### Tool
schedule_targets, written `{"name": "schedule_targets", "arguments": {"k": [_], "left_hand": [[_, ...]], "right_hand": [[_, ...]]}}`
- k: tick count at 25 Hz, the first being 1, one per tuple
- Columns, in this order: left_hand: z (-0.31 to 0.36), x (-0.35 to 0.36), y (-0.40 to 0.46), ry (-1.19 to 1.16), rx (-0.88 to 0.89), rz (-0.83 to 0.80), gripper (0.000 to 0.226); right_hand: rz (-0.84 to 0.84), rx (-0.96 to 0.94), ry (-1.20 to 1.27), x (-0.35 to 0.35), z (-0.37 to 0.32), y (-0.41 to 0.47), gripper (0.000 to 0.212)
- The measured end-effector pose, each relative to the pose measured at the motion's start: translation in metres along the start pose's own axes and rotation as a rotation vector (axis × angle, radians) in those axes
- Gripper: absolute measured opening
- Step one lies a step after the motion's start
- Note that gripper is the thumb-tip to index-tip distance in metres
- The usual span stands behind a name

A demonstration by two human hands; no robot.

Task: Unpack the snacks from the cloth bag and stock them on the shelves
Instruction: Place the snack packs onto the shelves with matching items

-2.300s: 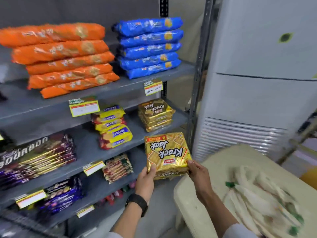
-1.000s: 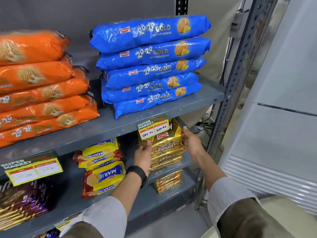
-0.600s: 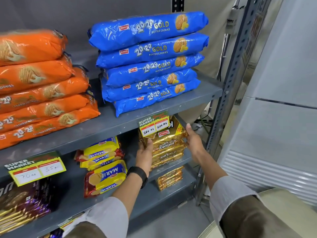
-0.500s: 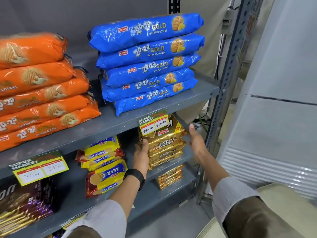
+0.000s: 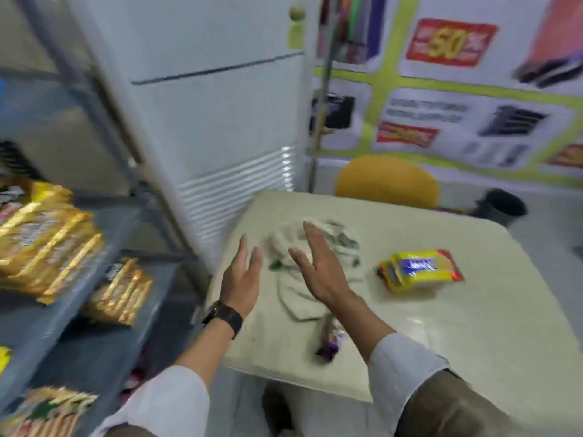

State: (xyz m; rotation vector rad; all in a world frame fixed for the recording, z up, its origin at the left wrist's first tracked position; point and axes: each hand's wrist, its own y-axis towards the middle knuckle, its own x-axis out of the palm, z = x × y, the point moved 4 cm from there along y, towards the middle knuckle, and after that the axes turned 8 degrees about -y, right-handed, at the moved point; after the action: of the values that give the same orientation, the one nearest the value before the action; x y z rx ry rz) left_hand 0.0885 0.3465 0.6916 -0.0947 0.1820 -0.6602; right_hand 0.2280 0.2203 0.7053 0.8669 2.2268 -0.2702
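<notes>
**Inspector:** Head view, the only one. Report the hands.

**Onlooker:** Both are held out over the cream table (image 5: 441, 326), and the picture is smeared with motion. The left hand (image 5: 241, 279) is at about seven o'clock of the cloth bag, fingers straight and spread, grasping nothing. It hangs over the table's near-left edge, with a dark watch (image 5: 225, 316) on the wrist. The right hand (image 5: 318, 266) is also released, palm turned inward and fingers extended, directly in front of the bag. Whether it touches the cloth I cannot tell.

**Inspector:** And the cloth bag?

**Onlooker:** The cloth bag (image 5: 299, 298) lies crumpled and flat on the table, toward the left side, white with green marks. It is partly hidden behind the right hand.

**Inspector:** Snacks off the shelves?

**Onlooker:** Two. A yellow biscuit packet (image 5: 419, 269) lies on the table at three o'clock of the bag, well apart from it. A purple wrapped snack (image 5: 331, 342) lies at six o'clock, just beside the bag's lower edge.

**Inspector:** The shelves?

**Onlooker:** The grey shelves (image 5: 41, 326) stand at nine o'clock of the table. A stack of gold cracker packets (image 5: 44, 241) sits on one level and a smaller gold stack (image 5: 121, 293) on the level below. Labels are too blurred to read.

**Inspector:** Surroundings?

**Onlooker:** A white cabinet unit (image 5: 220, 121) stands at twelve o'clock, between shelves and table. A yellow chair (image 5: 386, 181) stands behind the table's far edge.
</notes>
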Motion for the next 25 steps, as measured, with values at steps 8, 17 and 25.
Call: {"name": "schedule_targets", "arguments": {"k": [8, 17, 25], "left_hand": [[-0.057, 0.224, -0.079, 0.048, -0.230, -0.349, 0.067], [-0.077, 0.403, -0.022, -0.076, -0.303, -0.193, 0.085], [-0.124, 0.459, -0.004, -0.259, -0.314, 0.005, 0.041]], "right_hand": [[0.121, 0.410, 0.038, -0.108, 0.207, -0.146, 0.066], [0.193, 0.540, 0.248, -0.211, 0.387, -0.076, 0.070], [0.098, 0.569, 0.686, -0.189, 0.478, -0.025, 0.040]]}}
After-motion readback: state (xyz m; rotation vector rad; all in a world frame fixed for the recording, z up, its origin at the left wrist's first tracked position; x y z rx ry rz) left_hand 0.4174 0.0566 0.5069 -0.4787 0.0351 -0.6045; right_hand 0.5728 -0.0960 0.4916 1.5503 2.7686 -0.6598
